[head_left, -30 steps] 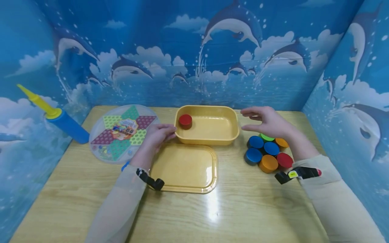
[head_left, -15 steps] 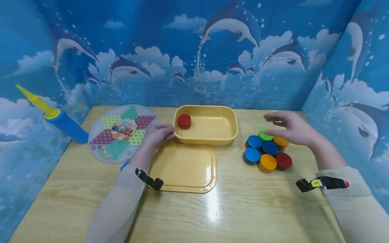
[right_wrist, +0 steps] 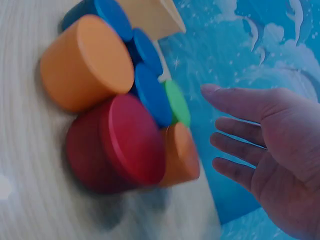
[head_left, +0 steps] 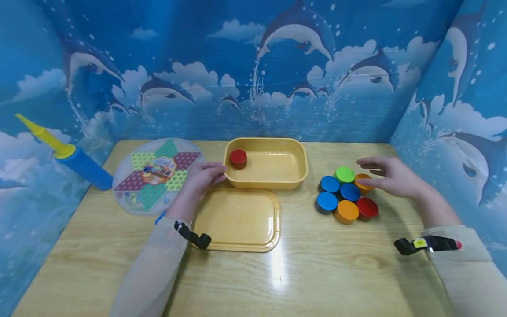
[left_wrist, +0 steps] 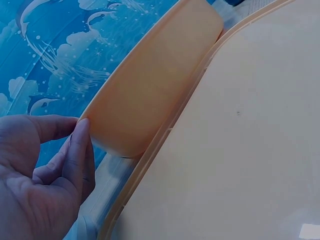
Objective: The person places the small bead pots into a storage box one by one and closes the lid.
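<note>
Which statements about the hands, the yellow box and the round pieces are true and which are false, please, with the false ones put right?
1. The left hand pinches the rim of the yellow box. True.
2. The lid is fitted on the box. False: it lies flat on the table, on the person's side of the box.
3. Seven round pieces are grouped on the table, to the right of the box. True.
4. The right hand holds a blue piece. False: it holds nothing.
5. A red piece sits inside the box, near its left end. True.
</note>
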A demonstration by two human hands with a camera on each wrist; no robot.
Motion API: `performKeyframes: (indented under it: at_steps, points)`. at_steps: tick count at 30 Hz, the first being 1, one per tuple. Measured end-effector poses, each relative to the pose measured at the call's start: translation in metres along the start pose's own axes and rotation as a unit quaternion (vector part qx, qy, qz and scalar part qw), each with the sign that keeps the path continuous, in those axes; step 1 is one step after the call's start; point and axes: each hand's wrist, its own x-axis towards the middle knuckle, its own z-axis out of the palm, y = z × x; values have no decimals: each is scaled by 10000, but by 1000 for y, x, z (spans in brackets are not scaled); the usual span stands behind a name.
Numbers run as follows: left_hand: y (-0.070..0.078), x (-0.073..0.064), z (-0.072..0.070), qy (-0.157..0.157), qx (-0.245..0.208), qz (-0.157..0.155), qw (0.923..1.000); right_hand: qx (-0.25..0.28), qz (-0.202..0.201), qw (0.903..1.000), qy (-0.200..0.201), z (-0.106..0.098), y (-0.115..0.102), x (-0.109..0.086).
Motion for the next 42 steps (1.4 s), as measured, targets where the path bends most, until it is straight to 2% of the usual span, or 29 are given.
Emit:
performKeyframes:
  at_steps: [10,17,23,33,42]
  points:
    - [0,-1,0,122,126,-114,9998,122,220,9996,-122,9,29,-7]
    - [1,-1,0,120,117,-122,9998,209,370,9988,-238,15,41,-8]
    - [1,-2,0,55,69,-49,9999,27,359,9991,-233,17,44,-8]
    - [1,-2,0,43,69,-10,10000,74,375,9991,-159,16,46,-9]
    - [1,-2,0,22,44,22,10000,-74,442,9989,160,-2,35,-9]
